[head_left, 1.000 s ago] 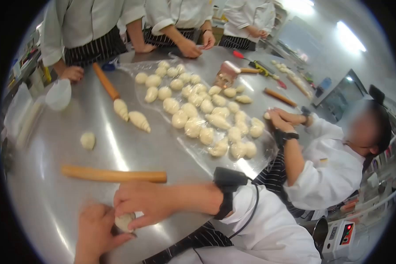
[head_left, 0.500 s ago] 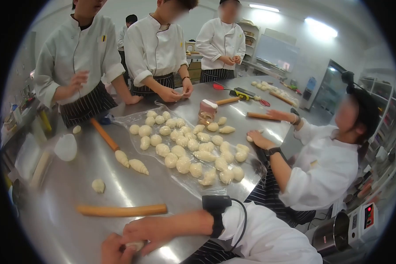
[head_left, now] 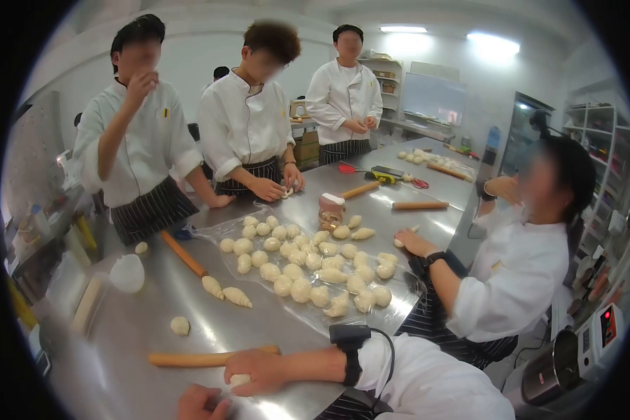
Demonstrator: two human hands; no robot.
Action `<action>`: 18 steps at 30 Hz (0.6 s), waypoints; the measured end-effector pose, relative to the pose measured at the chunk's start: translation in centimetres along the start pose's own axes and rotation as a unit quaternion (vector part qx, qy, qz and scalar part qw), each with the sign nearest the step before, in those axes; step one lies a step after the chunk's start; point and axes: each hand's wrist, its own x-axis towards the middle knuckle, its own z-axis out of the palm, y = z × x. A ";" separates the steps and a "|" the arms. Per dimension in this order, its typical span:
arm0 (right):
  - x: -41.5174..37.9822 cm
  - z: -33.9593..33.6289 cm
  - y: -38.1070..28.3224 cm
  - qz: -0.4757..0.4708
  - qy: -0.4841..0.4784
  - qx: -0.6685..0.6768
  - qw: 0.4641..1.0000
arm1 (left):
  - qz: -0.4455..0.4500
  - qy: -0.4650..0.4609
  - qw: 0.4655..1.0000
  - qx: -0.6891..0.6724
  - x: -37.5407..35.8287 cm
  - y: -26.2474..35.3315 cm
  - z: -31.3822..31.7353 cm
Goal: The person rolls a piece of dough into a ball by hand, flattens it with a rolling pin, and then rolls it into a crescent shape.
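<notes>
My right hand (head_left: 259, 369) curls over a small pale dough piece (head_left: 240, 380) at the table's near side, just in front of a wooden rolling pin (head_left: 189, 360). Part of the dough shows beneath the fingers. My left hand (head_left: 203, 403) is at the bottom edge, apart from the dough, its fingers loosely bent with nothing visible in them. A single dough ball (head_left: 180, 326) sits beyond the rolling pin. Two ridged, shaped dough pieces (head_left: 236, 297) lie farther off, near another rolling pin (head_left: 183, 253).
Many dough balls (head_left: 300, 290) lie under clear plastic on the steel table (head_left: 119, 350). A jar (head_left: 331, 211) stands behind them. A white scraper (head_left: 127, 273) lies left. A co-worker's hand (head_left: 414, 242) rests on dough at right; other co-workers stand across the table.
My hands have separated: the right moved forward and right with the dough, and the left let go. The co-worker at left raised a hand to the face. The view shifted slightly.
</notes>
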 end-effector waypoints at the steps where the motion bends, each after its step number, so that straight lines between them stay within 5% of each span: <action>1: -0.1 -0.3 0.0 -0.019 -0.029 -0.055 0.998 | 0.010 0.005 1.000 0.004 0.0 -0.2 0.1; 5: 0.1 -0.3 0.4 -0.060 -0.082 -0.095 0.990 | 0.028 0.046 0.999 0.004 -0.2 -0.9 0.1; 8: 0.3 0.3 -0.8 -0.130 0.063 0.014 0.989 | 0.014 0.069 0.998 0.007 -0.2 -1.7 0.5; 18: 0.0 0.7 0.2 -0.158 0.019 -0.077 0.984 | 0.035 0.092 0.995 0.010 -0.5 -1.5 -0.1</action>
